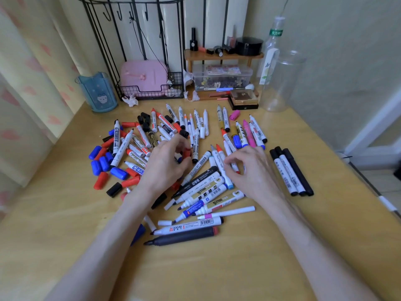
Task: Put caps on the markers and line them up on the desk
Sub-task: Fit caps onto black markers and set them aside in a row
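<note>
**A:** How far along is the job?

**B:** Early, I'd judge. The desk (65,224) carries one big marker pile (201,192) in its middle, and most of the pens there have no caps. Right of the pile and apart from it, three capped black markers (290,172) lie side by side. That looks like the row begun.

**A:** And the caps?

**B:** Loose caps (104,164) in red, blue and black are heaped on the pile's left flank.

**A:** The hands?

**B:** Both are over the pile's centre. The left hand (165,166) has its fingers curled, with thumb and fingertips pinching what looks like a red cap (187,153). The right hand (251,170) curls down onto pens at the pile's right side. Whether it grips one I cannot tell.

**A:** Next move?

**B:** Probably finding a red marker to match, pressing the cap on straight, then carrying it right of the pile to the row.

**A:** Is there room?

**B:** Bare wood shows on the pile's near side and between pile and row. Just beyond the row is the desk's right edge, so a rolling pen could drop. A clear jar (282,83) stands behind the pile, to the right.
</note>
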Tool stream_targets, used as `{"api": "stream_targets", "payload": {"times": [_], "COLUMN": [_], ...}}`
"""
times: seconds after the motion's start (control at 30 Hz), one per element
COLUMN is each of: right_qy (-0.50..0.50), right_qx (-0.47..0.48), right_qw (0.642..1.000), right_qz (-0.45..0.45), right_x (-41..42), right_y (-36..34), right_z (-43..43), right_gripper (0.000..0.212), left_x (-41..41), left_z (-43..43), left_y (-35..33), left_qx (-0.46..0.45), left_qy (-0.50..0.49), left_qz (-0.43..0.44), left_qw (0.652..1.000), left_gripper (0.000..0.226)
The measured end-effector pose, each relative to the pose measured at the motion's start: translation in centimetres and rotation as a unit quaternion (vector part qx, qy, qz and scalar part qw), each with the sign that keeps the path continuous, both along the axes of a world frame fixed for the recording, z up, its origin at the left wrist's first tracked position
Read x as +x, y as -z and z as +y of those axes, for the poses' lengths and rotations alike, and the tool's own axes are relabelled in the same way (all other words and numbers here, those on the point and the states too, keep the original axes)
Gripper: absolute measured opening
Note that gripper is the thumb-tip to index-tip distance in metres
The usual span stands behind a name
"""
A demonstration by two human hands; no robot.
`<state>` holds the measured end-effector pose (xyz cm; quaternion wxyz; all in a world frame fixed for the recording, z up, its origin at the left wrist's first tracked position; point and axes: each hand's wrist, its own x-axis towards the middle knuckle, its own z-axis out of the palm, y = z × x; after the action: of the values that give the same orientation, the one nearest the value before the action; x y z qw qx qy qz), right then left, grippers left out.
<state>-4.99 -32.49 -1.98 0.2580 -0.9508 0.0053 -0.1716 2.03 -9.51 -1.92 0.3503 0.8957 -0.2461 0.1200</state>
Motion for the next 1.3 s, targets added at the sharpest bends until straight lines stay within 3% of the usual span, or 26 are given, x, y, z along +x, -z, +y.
{"api": "stream_targets", "payload": {"times": [0.07, 0.23, 0.5, 0.6, 0.73, 0.87, 0.97, 1.07, 1.17, 1.3], "right_qy": [0.026, 0.053, 0.122, 0.17, 0.203, 0.224, 0.219, 0.22, 0.218, 0.2], "right_qx": [0.003, -0.003, -0.016, 0.005, 0.037, 0.062, 0.036, -0.022, -0.047, 0.056], "right_qw": [1.0, 0.999, 0.992, 0.985, 0.978, 0.972, 0.972, 0.967, 0.965, 0.975], "right_qz": [-0.013, -0.008, -0.01, -0.008, 0.007, 0.029, 0.08, 0.127, 0.135, 0.073], "right_x": [0.1, 0.1, 0.3, 0.3, 0.1, -0.3, -0.4, -0.4, -0.3, -0.5], "right_y": [-0.3, -0.5, -1.0, -1.5, -1.9, -2.5, -2.3, -2.2, -2.5, -3.0], "right_z": [-0.7, -1.8, -3.3, -4.7, -5.7, -6.3, -6.5, -5.8, -5.1, -5.2], "right_gripper": [0.007, 0.01, 0.018, 0.027, 0.037, 0.026, 0.006, 0.025, 0.028, 0.02], "left_x": [-0.2, -0.4, -2.0, -2.1, -2.5, -2.7, -3.0, -3.3, -3.7, -4.3], "left_z": [0.2, 1.4, 3.2, 3.6, 4.2, 5.0, 5.3, 5.2, 4.9, 4.7], "left_y": [-0.3, -1.0, -0.9, -1.3, -1.4, -1.6, -1.3, -0.8, -0.7, -0.8], "left_qx": [-0.053, -0.1, -0.08, -0.083, -0.077, -0.071, -0.079, -0.08, -0.065, -0.075], "left_qy": [-0.012, -0.004, 0.017, 0.002, 0.005, 0.001, 0.008, 0.011, 0.021, 0.057], "left_qz": [0.025, 0.044, 0.047, 0.045, 0.059, 0.058, 0.069, 0.072, 0.067, 0.073], "left_qw": [0.998, 0.994, 0.996, 0.996, 0.995, 0.996, 0.994, 0.994, 0.995, 0.993], "left_gripper": [0.034, 0.021, 0.034, 0.02, 0.024, 0.027, 0.026, 0.024, 0.026, 0.026]}}
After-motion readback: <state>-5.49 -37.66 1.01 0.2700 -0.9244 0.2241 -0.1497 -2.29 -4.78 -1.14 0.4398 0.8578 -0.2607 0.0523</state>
